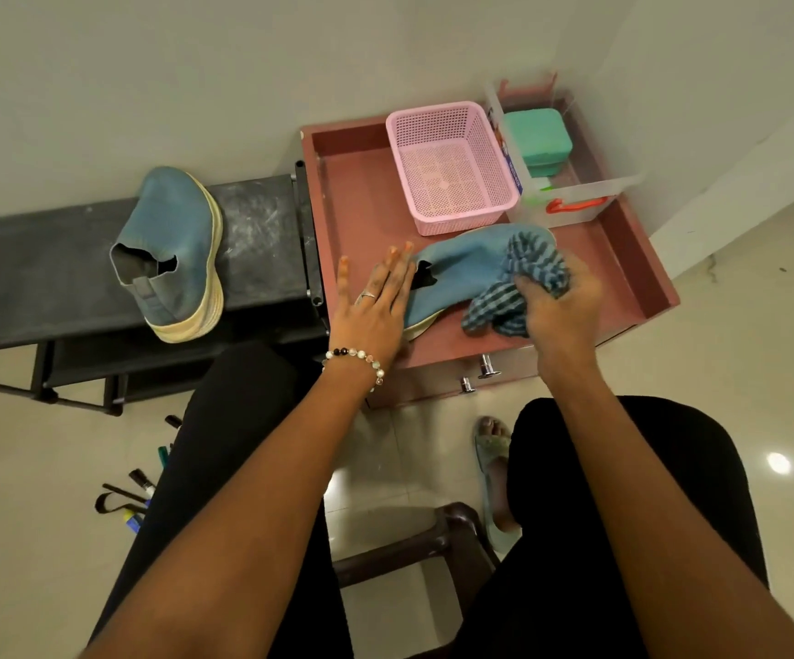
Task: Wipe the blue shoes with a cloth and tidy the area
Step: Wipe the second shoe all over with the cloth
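The blue shoe lies sideways on the red worktop, in front of the pink basket. The left hand presses its heel end with straight, spread fingers. The right hand bunches the cloth on the toe.

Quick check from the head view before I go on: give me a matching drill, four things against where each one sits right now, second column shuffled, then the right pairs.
Things:
1. checked cloth
2. pink basket
3. green box
4. shoe lying on its side

Places:
A. inside the clear bin
B. on the black rack
C. gripped in the right hand, on the other shoe
D. at the back of the red tray, holding nothing visible

Pairs: 1-C, 2-D, 3-A, 4-B
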Demonstrator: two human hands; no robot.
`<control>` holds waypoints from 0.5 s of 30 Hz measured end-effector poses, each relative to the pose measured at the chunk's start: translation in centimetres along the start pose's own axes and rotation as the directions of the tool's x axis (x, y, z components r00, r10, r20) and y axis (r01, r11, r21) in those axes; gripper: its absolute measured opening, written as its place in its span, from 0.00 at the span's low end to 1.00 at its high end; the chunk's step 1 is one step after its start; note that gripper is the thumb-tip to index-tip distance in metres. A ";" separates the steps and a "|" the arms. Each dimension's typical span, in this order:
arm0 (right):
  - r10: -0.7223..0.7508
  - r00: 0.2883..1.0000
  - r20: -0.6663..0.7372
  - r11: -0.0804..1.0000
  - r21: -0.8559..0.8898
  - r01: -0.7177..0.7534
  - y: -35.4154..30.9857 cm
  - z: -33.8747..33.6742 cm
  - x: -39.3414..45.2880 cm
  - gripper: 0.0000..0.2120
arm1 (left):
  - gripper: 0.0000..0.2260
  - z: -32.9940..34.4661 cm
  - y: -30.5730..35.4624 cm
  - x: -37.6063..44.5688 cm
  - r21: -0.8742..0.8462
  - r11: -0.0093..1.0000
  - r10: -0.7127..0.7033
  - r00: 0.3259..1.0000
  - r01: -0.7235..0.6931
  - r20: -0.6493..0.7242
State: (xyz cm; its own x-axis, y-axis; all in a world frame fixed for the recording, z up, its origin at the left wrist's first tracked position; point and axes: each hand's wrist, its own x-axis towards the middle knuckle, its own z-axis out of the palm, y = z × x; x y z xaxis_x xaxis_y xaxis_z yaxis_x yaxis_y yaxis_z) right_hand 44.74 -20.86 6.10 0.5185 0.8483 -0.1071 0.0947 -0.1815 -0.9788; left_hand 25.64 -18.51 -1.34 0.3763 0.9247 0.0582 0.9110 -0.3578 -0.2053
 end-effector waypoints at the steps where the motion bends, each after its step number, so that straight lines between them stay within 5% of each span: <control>1: -0.171 0.985 0.030 0.974 -0.149 0.174 0.4 0.4 0.0 0.15 | 0.39 0.1 -0.1 0.0 0.005 1.000 -0.008 0.999 0.008 0.037; 4: -0.497 0.824 0.272 0.630 -0.539 0.558 2.3 2.6 -0.1 0.24 | 0.48 0.1 -0.1 0.0 -0.014 1.000 -0.021 0.989 0.023 0.148; 8: -0.089 0.697 0.712 0.235 -0.665 0.709 4.1 5.7 -2.1 0.27 | 0.41 0.3 0.1 0.3 -0.005 0.999 -0.042 0.985 0.043 0.167; 13: 0.005 0.510 0.860 0.153 -0.505 0.850 3.8 5.0 -1.2 0.29 | 0.33 0.2 0.1 0.6 -0.059 0.998 -0.011 0.980 0.023 0.199; 15: -0.033 0.512 0.858 0.144 -0.503 0.852 3.9 4.3 0.4 0.28 | 0.36 0.4 0.0 0.7 -0.062 0.998 -0.002 0.978 0.016 0.208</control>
State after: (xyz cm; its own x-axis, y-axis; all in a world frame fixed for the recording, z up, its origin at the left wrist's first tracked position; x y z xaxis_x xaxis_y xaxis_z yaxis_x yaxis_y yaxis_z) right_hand 41.64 -19.07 1.49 -0.4674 0.8672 -0.1719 0.8827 0.4471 -0.1446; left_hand 25.88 -17.81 -1.68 0.3306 0.9324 -0.1463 0.9255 -0.3507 -0.1430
